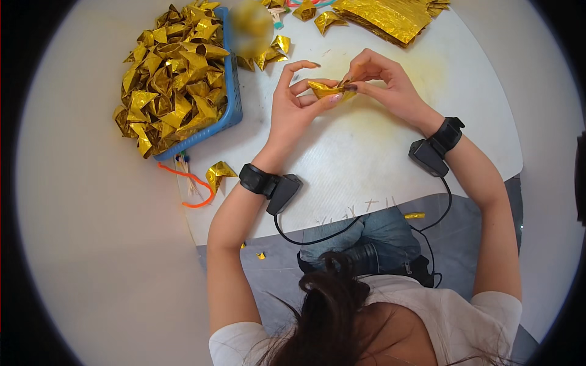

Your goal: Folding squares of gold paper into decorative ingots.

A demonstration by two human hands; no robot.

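Foil piece [325, 91], gold and boat-shaped, is held between both hands above the far middle of the tabletop [366, 155]. On its left, the left hand [292, 108] pinches it between thumb and middle fingers, the index lifted away; at its right end, the right hand [394, 86] pinches with thumb and index. Whether the other right fingers touch the foil, I cannot tell. To shape it cleanly, I would judge, the left grip should be light enough to spare the hollow, while the right fingers press the end crease firmly; thin foil probably wrinkles or tears if tugged.

Left of the hands, a blue basket [232, 91] is heaped with folded gold pieces [177, 79]. Loose pieces [273, 53] lie to its right, and a stack of gold sheets [390, 19] lies at the far side. Nearer, beside the left forearm, are a single folded piece [218, 175] and an orange cord [207, 198]. No brand, label or writing is readable; faint strokes [371, 203] along the near edge form no legible word.
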